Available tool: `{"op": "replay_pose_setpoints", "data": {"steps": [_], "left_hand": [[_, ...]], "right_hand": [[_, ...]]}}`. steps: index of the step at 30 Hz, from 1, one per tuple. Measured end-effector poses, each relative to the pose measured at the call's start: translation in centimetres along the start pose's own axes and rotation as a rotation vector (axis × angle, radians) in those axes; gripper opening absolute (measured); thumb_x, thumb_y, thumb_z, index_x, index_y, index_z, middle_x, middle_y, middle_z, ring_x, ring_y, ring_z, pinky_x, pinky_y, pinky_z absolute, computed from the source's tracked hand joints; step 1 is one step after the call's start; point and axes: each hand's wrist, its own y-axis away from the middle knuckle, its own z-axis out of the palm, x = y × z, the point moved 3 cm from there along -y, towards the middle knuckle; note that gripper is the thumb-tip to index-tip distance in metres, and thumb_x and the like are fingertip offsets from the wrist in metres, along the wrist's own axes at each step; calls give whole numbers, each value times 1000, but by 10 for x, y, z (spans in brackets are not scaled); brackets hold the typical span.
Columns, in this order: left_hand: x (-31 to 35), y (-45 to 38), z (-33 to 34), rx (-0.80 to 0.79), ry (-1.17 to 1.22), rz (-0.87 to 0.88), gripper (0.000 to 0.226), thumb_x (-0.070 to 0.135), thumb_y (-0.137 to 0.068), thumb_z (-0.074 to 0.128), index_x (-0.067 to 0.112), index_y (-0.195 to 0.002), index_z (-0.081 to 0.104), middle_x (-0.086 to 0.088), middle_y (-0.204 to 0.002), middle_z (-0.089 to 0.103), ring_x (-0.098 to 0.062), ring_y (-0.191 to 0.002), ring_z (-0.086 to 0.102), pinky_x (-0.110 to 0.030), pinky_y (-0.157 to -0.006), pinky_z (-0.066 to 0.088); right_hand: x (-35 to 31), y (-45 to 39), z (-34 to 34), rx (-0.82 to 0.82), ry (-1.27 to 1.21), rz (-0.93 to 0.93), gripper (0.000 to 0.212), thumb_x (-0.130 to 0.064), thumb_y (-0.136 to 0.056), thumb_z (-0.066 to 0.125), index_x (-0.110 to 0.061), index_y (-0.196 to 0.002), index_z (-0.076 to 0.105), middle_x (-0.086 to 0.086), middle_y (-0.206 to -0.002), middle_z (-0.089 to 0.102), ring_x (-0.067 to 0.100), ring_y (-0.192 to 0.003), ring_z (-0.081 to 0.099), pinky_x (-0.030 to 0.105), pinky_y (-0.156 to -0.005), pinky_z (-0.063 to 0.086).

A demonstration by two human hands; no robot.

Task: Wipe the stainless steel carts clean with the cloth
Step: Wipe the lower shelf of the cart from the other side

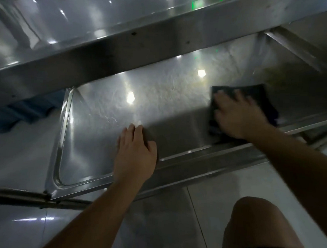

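Cart [112,176], stainless steel, filled most of the head view; its lower shelf [138,98] lay under the upper shelf [116,48], which crossed the frame from 9 to 2 o'clock. Cloth [260,95], dark and folded flat, sat on the lower shelf toward 3 o'clock, close to the near rim.

Right hand [238,115]: fingers spread and roughly straight, palm pressing the cloth flat onto the steel. Fingers and cloth edge were blurred, so a wiping stroke was probably under way. Flat pressure suits spreading the cloth over more surface.

Left hand [135,152]: fingers straight and together, holding nothing, resting on the shelf just inside the near rim at about 6 o'clock. Judged to be a brace for the person's weight while reaching in low under the upper shelf, and perhaps to steady the cart.

Faint swirl marks showed on the shelf toward 12 o'clock, consistent with wiped, damp steel. The corner near 3 o'clock beyond the cloth looked darker; whether soil or shadow, could not tell.

A bare knee [260,223] sat at 5 o'clock over pale floor tiles [17,152]; blue fabric [24,113] lay at 9 o'clock.
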Motion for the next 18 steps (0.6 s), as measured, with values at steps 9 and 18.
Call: {"op": "replay_pose_setpoints", "data": {"steps": [9,18], "left_hand": [[-5,-4,1,-41,6,-20,72,49,-102,24,13,-163,30,-7,-173,29,-23,-161,21,-45,-132,19],[-1,0,6,-36,-6,-50,80,60,-98,17,19,-166,25,-3,-174,26,-23,-161,22,-45,-131,17]], "right_hand": [[-155,-69,22,-126,9,-487,63,-48,-103,33,-37,-164,22,-16,-172,14,19,-160,7,51,-126,1],[94,-115,-48,2,-44,320,65,-48,-106,26,-28,-166,13,-5,-175,5,31,-160,2,58,-126,2]]}}
